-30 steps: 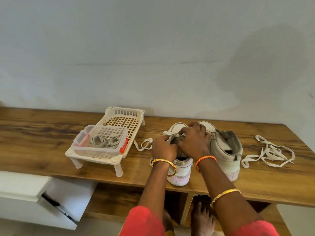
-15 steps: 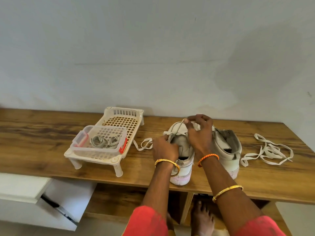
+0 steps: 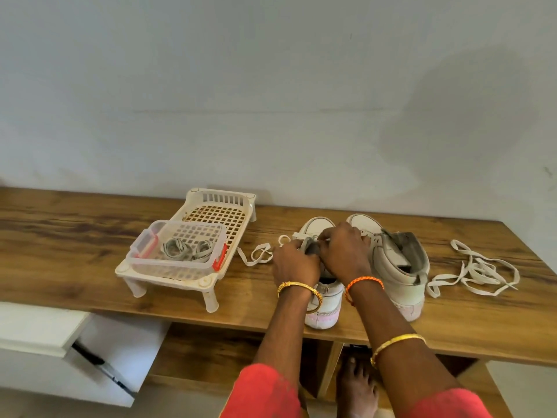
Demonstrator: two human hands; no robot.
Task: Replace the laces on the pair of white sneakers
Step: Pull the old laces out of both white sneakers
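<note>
Wooden shelf (image 3: pixel 90 267), sneaker (image 3: pixel 324 300) under hands.
Right hand (image 3: pixel 343 251) back down from its raised pull beside left hand (image 3: pixel 297 262), both pinching grey lace (image 3: pixel 310 247): another eyelet likely threaded.

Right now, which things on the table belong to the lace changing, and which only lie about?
For the job: left sneaker, right sneaker, lace at left sneaker, loose white lace, grey laces in clear box.

Lying about: white plastic rack.

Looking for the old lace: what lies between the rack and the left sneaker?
In the head view, a loose white lace lies on the table there.
</note>
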